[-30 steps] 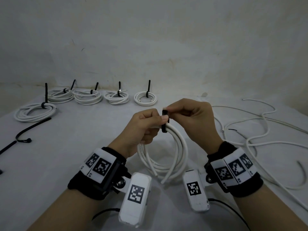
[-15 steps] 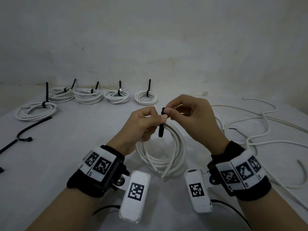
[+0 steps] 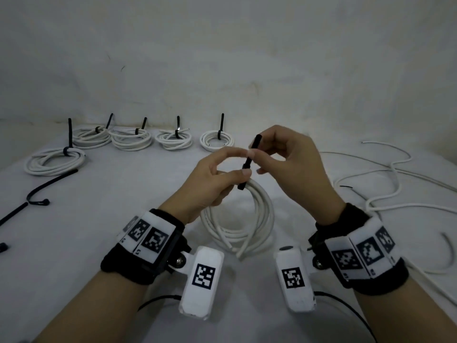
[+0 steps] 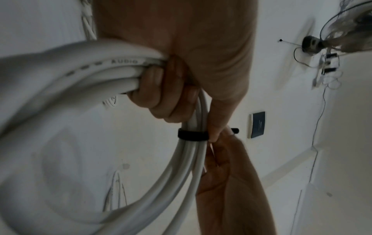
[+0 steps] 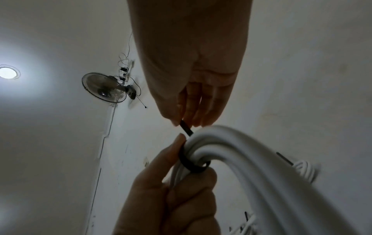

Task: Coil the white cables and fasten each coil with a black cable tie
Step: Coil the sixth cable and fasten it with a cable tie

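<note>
A white cable coil (image 3: pixel 259 219) hangs upright above the table between my hands. My left hand (image 3: pixel 243 162) grips the top of the coil, its fingers (image 4: pixel 165 101) curled round the strands and its thumb against the black cable tie (image 3: pixel 249 157). The tie's band (image 4: pixel 192 135) wraps snugly round the strands. My right hand (image 3: pixel 256 161) pinches the tie's tail (image 5: pixel 186 129) just above the coil (image 5: pixel 251 159), and the free end sticks up past its fingers.
Several tied coils (image 3: pixel 131 139) with upright black tails line the back left of the table. Loose black ties (image 3: pixel 49 184) lie at the left edge. Uncoiled white cables (image 3: pixel 383 194) sprawl over the right side.
My right hand has pulled the tie's tail upward, so more of it stands above the coil and the loop sits tighter. Both hands have risen slightly.
</note>
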{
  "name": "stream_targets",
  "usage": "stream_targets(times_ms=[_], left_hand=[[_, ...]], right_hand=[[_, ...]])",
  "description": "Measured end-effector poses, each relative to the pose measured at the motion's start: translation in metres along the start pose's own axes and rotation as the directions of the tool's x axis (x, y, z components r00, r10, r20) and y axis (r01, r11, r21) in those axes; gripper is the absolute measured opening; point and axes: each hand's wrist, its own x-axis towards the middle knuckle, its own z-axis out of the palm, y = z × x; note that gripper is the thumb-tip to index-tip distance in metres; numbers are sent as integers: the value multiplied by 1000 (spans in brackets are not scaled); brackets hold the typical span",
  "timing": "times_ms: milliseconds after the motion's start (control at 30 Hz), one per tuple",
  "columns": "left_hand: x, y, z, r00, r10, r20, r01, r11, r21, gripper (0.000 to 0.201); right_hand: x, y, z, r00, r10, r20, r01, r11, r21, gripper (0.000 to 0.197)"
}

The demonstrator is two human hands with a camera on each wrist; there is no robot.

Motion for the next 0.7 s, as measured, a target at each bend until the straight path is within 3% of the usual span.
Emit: stream_targets(times_ms=[67,167,300,400,467,600,700], left_hand=[[0,2,-1,1000,10,0,-10,1000,13,22],[-2,2,2,999,7,32,-9,999,40,17],[-2,1,7,998,-6,57,3,999,39,15],[-2,3,4,1000,5,21,-6,998,54,14],[-1,2,0,999,9,-31,-8,999,32,15],[3,1,-9,987,29,-157,-60,979,-197,20],[5,0,-14,992,-3,-125,-44,929,-367,42]], right_hand=[[-1,1,2,1000,-7,-8,7,1000,-20,6],[0,5,2,992,-36,-122,27,996,-80,17],[1,9,-1,973,3,-229,-2,1000,3,24],[4,10,3,970,31,-240,-12,997,80,24],[5,13,5,986,38,-162,-24,996,86,20],[-3,19,11,983,100,155,-120,985,121,18],[-9,18,15,966,101,237,-161,956,247,28]])
